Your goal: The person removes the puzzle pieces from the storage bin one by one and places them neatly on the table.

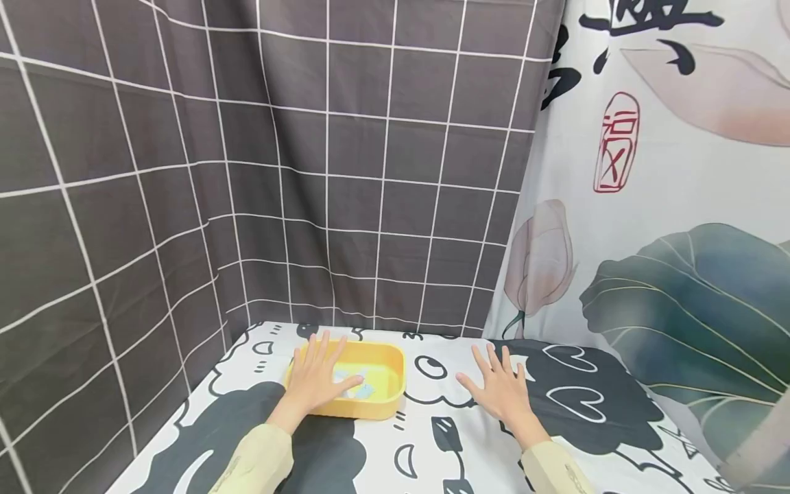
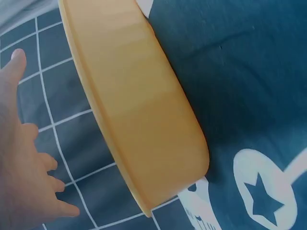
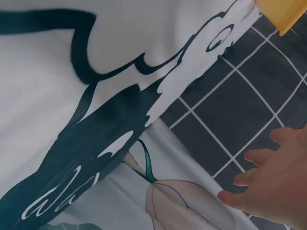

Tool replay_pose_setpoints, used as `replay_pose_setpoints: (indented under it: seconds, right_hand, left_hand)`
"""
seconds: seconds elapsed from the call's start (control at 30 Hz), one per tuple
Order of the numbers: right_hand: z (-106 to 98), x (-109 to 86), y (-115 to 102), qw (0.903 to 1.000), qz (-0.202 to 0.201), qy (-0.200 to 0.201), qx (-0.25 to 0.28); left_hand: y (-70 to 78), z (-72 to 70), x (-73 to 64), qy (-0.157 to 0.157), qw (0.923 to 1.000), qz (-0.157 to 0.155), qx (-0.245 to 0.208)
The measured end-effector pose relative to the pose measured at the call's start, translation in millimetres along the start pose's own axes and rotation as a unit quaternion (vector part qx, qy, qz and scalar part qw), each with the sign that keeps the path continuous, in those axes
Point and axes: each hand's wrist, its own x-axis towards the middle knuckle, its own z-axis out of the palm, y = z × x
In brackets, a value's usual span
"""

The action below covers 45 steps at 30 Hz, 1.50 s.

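A yellow rectangular plastic basin sits on the patterned cloth, left of the middle. Some small pale-blue and white pieces lie inside it, too small to make out. My left hand is spread over the basin's left part, fingers straight, holding nothing. In the left wrist view, that hand appears beside the basin's side wall. To the right of the basin, my right hand is held with fingers spread and nothing in it. The right wrist view shows the right hand with a basin corner far off.
The black-and-white cartoon cloth covers the work surface. Behind it and at the left hangs a dark grid-patterned curtain. A white curtain with lotus prints and dark lettering hangs at the right.
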Motion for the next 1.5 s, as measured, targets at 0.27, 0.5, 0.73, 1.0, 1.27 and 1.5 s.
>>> replay_pose_setpoints:
  seconds: [0.27, 0.5, 0.73, 1.0, 1.27, 1.5]
  right_hand:
    - [3, 7.1, -6, 0.9993, -0.003, 0.022, 0.029]
    - [15, 15.0, -28, 0.9889, -0.038, 0.077, 0.121]
    - [28, 23.0, -58, 0.9679, -0.081, 0.138, 0.194]
    - [47, 33.5, -100, 0.9478, -0.107, 0.111, 0.279]
    - [69, 41.2, -128, 0.9300, -0.109, 0.063, 0.345]
    - [84, 45.9, -144, 0.9273, -0.118, 0.002, 0.355]
  left_hand:
    - [-20.2, -4.5, 0.3, -0.023, 0.9971, -0.035, -0.063]
    - [-44.7, -12.9, -7.3, -0.040, 0.9925, -0.065, -0.096]
    - [-57.0, -12.1, -10.9, -0.041, 0.9897, -0.083, -0.109]
    - [-68.5, -6.8, -16.6, -0.005, 0.9901, -0.079, -0.116]
    - [-75.1, 0.3, -14.6, 0.017, 0.9899, -0.077, -0.118]
    - [-76.9, -0.6, -15.6, 0.037, 0.9893, -0.069, -0.123]
